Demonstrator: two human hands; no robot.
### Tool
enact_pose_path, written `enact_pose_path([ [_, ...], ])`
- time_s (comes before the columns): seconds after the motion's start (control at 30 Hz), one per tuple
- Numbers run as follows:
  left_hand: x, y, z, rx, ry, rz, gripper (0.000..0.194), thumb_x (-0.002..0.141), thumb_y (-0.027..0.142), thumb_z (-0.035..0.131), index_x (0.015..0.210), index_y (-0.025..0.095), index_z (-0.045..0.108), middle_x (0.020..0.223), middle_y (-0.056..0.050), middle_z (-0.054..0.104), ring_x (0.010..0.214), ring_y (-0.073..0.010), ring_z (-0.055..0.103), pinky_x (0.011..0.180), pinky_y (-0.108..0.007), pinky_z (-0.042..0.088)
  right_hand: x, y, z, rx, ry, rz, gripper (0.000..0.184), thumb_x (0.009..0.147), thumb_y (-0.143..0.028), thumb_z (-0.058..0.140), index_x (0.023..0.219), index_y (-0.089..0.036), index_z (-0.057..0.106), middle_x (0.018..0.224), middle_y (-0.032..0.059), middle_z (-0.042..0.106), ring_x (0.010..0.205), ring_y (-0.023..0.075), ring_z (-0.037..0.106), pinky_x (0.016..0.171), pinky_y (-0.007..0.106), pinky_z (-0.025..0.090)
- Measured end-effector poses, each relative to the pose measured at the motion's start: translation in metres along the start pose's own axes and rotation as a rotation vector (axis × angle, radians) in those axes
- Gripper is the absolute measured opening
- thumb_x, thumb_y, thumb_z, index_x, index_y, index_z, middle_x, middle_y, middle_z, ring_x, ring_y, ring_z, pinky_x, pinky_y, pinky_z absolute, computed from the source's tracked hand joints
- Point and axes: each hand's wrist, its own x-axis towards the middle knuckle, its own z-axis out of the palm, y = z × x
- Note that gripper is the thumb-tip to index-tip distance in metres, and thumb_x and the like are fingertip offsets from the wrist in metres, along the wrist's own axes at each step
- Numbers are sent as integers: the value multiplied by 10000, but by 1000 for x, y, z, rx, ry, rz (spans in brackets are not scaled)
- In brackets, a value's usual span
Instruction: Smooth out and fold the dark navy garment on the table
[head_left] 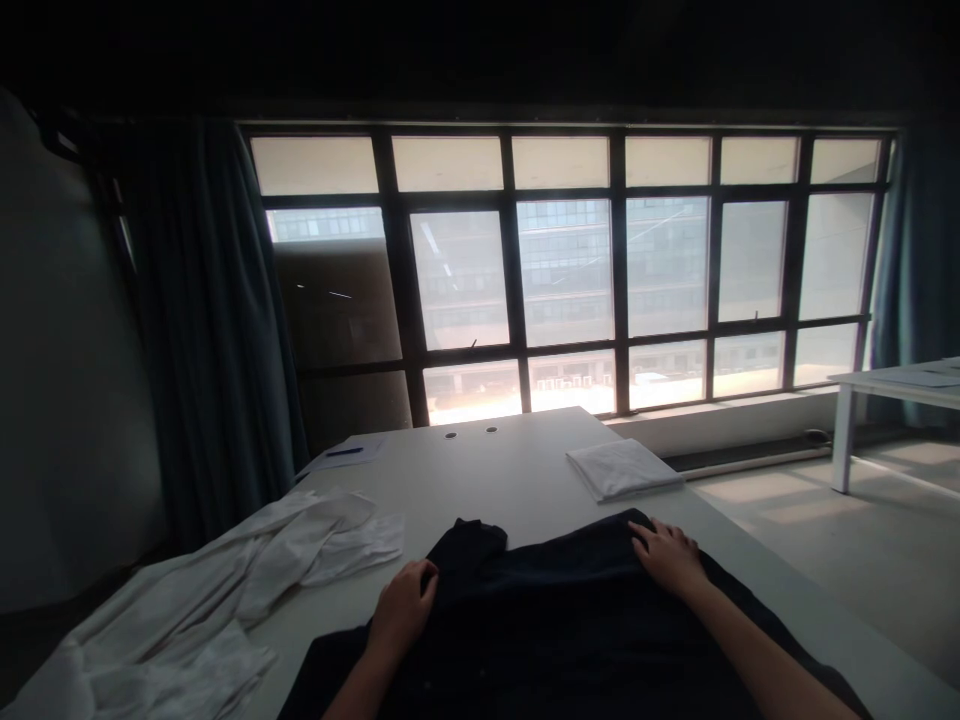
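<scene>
A dark garment (555,620) lies spread on the white table (495,470) right in front of me. My left hand (403,605) rests on its left side, fingers curled over the cloth near a sleeve. Over on the garment's upper right edge, my right hand (667,555) lies flat with its fingers stretched out on the fabric.
A folded white cloth (622,468) sits at the table's far right. Crumpled white garments (225,590) pile at the left. A paper with a pen (345,453) lies at the far left corner. Another white table (900,385) stands at the right, by a wide window (562,270).
</scene>
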Motion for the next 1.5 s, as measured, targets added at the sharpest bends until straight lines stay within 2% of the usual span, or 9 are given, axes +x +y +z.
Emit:
enact_pose_path([
  [0.23, 1, -1, 2, 7, 4, 4, 174, 945, 244, 503, 996, 244, 669, 1052, -36, 713, 1000, -200, 665, 851, -281, 425, 1, -1, 5, 15, -40, -8, 564, 952, -540, 386, 1463, -338, 513, 1575, 76, 431, 1421, 388, 375, 1111, 577, 277],
  [0.63, 1, 1, 1, -7, 32, 15, 220, 930, 232, 488, 1068, 217, 658, 1120, -59, 686, 1035, -201, 658, 919, -297, 458, -2, -7, 1, -33, 43, 0, 599, 936, -434, 408, 1481, -193, 475, 1571, 143, 409, 1344, 345, 450, 1068, 548, 337],
  [0.77, 2, 5, -1, -18, 90, 33, 417, 906, 193, 449, 1306, 199, 567, 1302, -83, 624, 1214, -223, 593, 1044, -342, 432, -3, -11, -1, -15, 117, 78, 634, 920, -375, 422, 1521, -173, 409, 1587, 171, 358, 1305, 350, 486, 1016, 524, 388],
  [0.93, 0, 9, 1, 18, 256, 166, 741, 833, 227, 515, 1550, 213, 325, 1526, -98, 474, 1387, -304, 439, 1123, -450, 364, -4, -15, -4, 1, 247, 127, 668, 922, -345, 394, 1563, -169, 329, 1598, 168, 327, 1356, 363, 416, 1020, 523, 377],
  [1.03, -4, 13, 4, 95, 243, 210, 955, 720, 126, 529, 1606, 234, 191, 1640, -71, 316, 1440, -312, 354, 1148, -441, 305, -5, -17, -2, -21, 296, 121, 680, 915, -334, 401, 1568, -163, 318, 1606, 165, 316, 1363, 370, 388, 1027, 532, 361],
  [1.1, -6, 16, 6, 162, 212, 182, 1034, 651, 40, 497, 1610, 271, 185, 1673, -40, 242, 1457, -296, 323, 1143, -424, 289, -5, -16, 0, -46, 284, 122, 669, 908, -336, 418, 1548, -155, 357, 1603, 168, 322, 1359, 369, 391, 1025, 534, 359],
  [1.23, -4, 14, 5, 253, 208, 24, 906, 740, -2, 450, 1584, 280, 276, 1608, -84, 361, 1409, -279, 387, 1070, -415, 345, -4, -13, 3, -79, 164, 122, 598, 901, -363, 440, 1463, -163, 488, 1582, 174, 357, 1344, 368, 420, 1018, 542, 360],
  [1.37, 1, 2, 2, 205, 168, -159, 603, 938, 184, 432, 1535, 218, 353, 1389, -138, 575, 1213, -284, 566, 936, -391, 438, -3, -10, 3, -46, 96, 115, 560, 906, -384, 433, 1427, -210, 544, 1557, 162, 406, 1350, 364, 429, 1040, 545, 336],
  [1.5, 2, -4, 5, 211, 67, -233, 544, 968, 317, 462, 1499, 213, 403, 1391, -137, 584, 1227, -305, 565, 958, -419, 431, -4, -10, 2, -6, 80, 123, 557, 905, -409, 445, 1446, -310, 533, 1561, 134, 412, 1369, 365, 422, 1047, 549, 319],
])
